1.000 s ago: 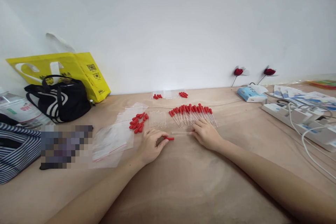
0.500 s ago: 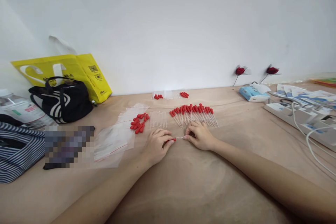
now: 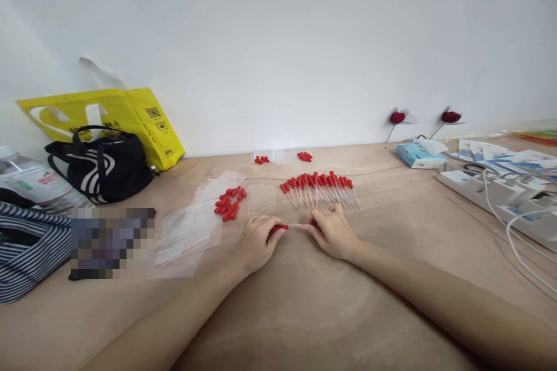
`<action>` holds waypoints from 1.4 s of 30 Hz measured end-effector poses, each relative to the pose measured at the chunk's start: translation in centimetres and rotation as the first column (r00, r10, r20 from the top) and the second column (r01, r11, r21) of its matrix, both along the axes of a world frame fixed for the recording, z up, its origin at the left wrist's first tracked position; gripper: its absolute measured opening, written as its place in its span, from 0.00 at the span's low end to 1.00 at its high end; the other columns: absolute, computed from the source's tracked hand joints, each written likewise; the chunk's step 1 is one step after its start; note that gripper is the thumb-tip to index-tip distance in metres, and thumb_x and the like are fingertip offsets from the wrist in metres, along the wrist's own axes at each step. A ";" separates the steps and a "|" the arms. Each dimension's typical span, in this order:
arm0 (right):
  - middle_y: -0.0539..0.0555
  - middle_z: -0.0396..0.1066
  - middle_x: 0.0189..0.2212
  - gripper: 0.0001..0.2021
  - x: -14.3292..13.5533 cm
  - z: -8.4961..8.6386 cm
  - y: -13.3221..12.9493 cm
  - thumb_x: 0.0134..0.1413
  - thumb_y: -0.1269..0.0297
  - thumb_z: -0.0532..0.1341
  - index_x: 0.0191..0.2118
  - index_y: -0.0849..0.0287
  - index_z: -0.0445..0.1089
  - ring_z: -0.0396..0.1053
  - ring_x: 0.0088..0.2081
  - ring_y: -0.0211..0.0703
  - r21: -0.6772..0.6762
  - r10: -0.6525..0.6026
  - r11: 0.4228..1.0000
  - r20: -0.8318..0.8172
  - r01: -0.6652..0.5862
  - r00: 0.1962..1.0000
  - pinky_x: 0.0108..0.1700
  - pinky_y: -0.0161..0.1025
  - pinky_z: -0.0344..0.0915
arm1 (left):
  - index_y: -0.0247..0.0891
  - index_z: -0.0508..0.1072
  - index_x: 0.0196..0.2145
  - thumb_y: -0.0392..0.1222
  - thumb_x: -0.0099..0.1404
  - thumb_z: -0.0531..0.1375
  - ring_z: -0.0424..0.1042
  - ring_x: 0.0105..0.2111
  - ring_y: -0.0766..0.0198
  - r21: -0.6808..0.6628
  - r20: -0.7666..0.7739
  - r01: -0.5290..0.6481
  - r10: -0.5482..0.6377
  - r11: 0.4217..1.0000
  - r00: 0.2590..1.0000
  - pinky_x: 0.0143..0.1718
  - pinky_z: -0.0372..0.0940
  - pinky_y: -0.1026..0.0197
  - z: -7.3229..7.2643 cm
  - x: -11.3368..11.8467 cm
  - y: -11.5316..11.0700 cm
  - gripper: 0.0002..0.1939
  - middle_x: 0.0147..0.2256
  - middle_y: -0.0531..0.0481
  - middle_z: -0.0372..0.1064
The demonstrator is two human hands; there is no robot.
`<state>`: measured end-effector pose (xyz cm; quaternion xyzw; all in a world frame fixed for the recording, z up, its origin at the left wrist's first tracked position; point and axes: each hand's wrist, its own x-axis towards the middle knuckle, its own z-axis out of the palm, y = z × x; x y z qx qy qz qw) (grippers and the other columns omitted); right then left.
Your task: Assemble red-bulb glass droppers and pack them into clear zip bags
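My left hand (image 3: pixel 260 242) pinches a red rubber bulb (image 3: pixel 281 227) between thumb and fingers. From its open end a clear glass dropper tube (image 3: pixel 296 225) runs to the right, where my right hand (image 3: pixel 329 231) grips the other end. Bulb and tube meet in one line, just above the table. Beyond my left hand lie several loose red bulbs (image 3: pixel 227 204) and a row of bare clear tubes (image 3: pixel 261 197). Past my right hand, a fanned row of droppers with red bulbs (image 3: pixel 319 186) rests on the table.
Clear zip bags (image 3: pixel 187 237) lie on the left, near a black bag (image 3: pixel 100 165) and a yellow bag (image 3: pixel 165 133). Farther back is a bag with red bulbs (image 3: pixel 282 156). A tissue pack (image 3: pixel 420 155) and a white power strip (image 3: pixel 513 208) with cables are at the right.
My left hand has shifted slightly left along the bulb, so more of the red bulb shows. My right hand has turned a little, still on the tube.
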<state>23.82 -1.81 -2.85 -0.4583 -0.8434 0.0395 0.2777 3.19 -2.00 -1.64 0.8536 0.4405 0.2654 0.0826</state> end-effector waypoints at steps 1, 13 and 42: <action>0.48 0.69 0.25 0.07 0.0 0.1 -0.1 0.55 0.63 0.52 0.30 0.59 0.61 0.63 0.28 0.35 -0.003 0.017 1.000 -0.005 -0.017 1.000 0.35 0.37 0.43 | 0.39 0.68 0.34 0.40 0.61 0.52 0.67 0.35 0.62 -0.001 0.005 -0.006 0.006 1.000 1.000 0.40 0.57 0.56 0.0 0.0 0.0 0.06 0.33 0.51 0.70; 0.49 0.70 0.25 0.09 -0.6 0.0 -0.7 0.56 0.67 0.49 0.28 0.60 0.62 0.61 0.25 0.34 0.115 0.149 0.982 0.008 -0.148 0.989 0.38 0.38 0.44 | 0.40 0.71 0.31 0.41 0.61 0.52 0.68 0.32 0.63 0.004 0.055 -0.011 0.011 1.000 0.998 0.39 0.58 0.56 0.1 0.0 -0.1 0.08 0.28 0.52 0.71; 0.51 0.68 0.23 0.13 -1.0 -1.0 0.6 0.58 0.68 0.45 0.30 0.62 0.63 0.58 0.24 0.35 0.152 0.292 0.944 0.023 -0.292 0.956 0.36 0.37 0.45 | 0.39 0.68 0.29 0.40 0.62 0.52 0.67 0.30 0.66 0.215 -0.054 0.138 -0.130 0.967 0.990 0.46 0.49 0.54 0.0 0.6 -0.6 0.08 0.26 0.55 0.70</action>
